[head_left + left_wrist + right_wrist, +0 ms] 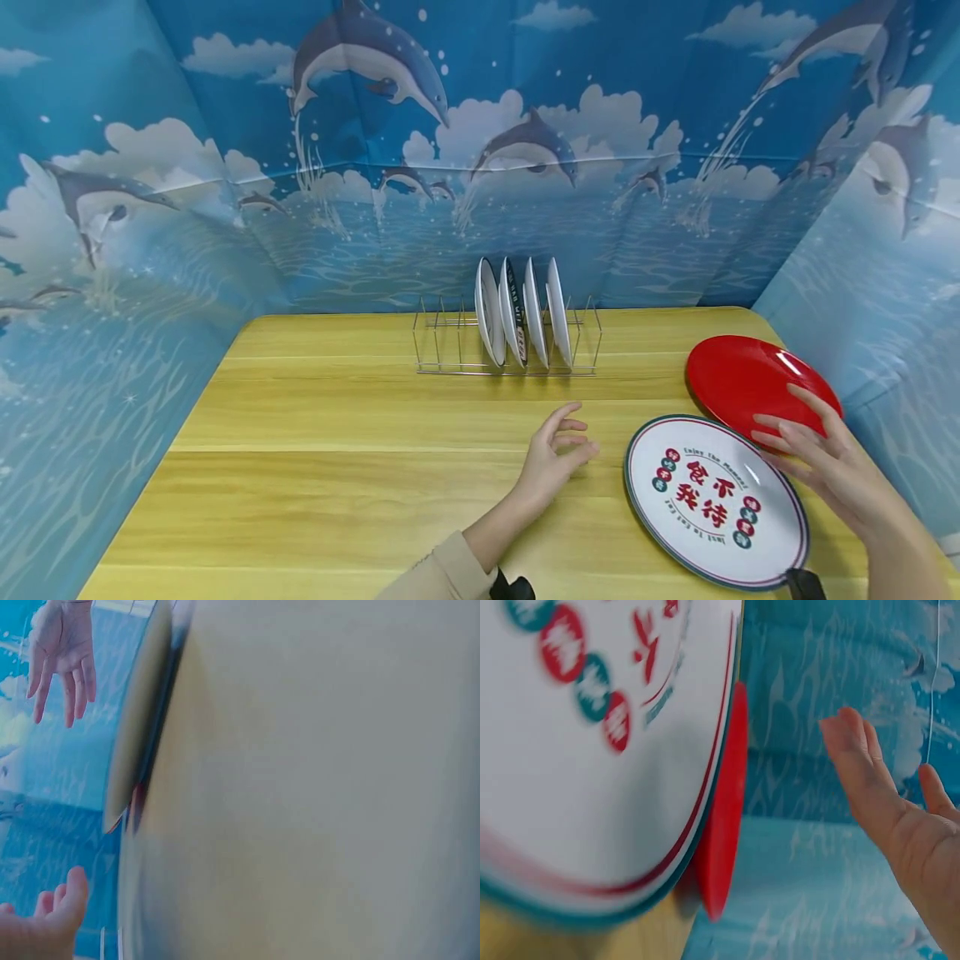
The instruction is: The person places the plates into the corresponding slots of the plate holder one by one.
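Note:
A white plate (716,500) with red characters and a green rim lies on the right of the table, its far edge overlapping a red plate (750,379) behind it. My right hand (832,467) hovers over the right side of both plates, fingers spread and slightly bent, holding nothing. In the right wrist view, the hand (907,810) appears apart from the plates. To the left of the white plate, my left hand (551,458) is held over the bare wood, fingers loosely curved and nothing between them. The left wrist view shows its fingertips (75,892) at the lower left.
At the back middle of the wooden table (300,467) stands a wire dish rack (442,342). Several plates (487,312) stand upright in its middle and right slots. A blue dolphin-printed curtain (360,225) encloses the back and sides.

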Demonstrator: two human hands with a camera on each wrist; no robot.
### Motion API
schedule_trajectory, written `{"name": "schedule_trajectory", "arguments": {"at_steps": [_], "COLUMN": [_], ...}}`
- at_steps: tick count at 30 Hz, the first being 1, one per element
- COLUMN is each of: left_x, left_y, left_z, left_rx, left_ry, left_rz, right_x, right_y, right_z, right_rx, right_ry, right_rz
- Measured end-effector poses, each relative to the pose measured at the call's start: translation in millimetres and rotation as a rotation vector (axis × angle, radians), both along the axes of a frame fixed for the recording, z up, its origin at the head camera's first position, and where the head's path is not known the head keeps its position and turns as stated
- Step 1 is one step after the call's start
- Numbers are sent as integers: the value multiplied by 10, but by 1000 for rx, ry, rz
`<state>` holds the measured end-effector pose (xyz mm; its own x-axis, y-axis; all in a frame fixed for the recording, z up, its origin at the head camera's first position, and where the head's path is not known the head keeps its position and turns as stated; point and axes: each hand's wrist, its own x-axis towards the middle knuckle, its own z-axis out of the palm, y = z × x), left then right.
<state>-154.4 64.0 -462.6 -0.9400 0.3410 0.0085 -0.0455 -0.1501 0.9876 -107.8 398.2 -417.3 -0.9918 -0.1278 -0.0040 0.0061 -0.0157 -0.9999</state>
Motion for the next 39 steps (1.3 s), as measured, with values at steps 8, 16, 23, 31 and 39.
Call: {"name": "schedule_trajectory", "arguments": {"at_steps": [8, 16, 23, 31, 39], "left_x": [102, 135, 153, 124, 105], "left_y": [169, 288, 332, 394, 398], "left_z": [-124, -201, -202, -195, -197], "left_rx": [40, 92, 79, 112, 117], "left_ry": [-232, -321, -357, -438, -463], "left_rz": [-88, -193, -279, -378, -391], "right_x": [299, 401, 392, 398, 388], "right_y": [169, 264, 195, 194, 201], "right_z": [-185, -256, -286, -422, -494], "right_rx": [63, 323, 330, 227, 171], "right_ry": [-227, -443, -667, -692, -691], "right_rz": [-155, -158, -89, -63, -86]}}
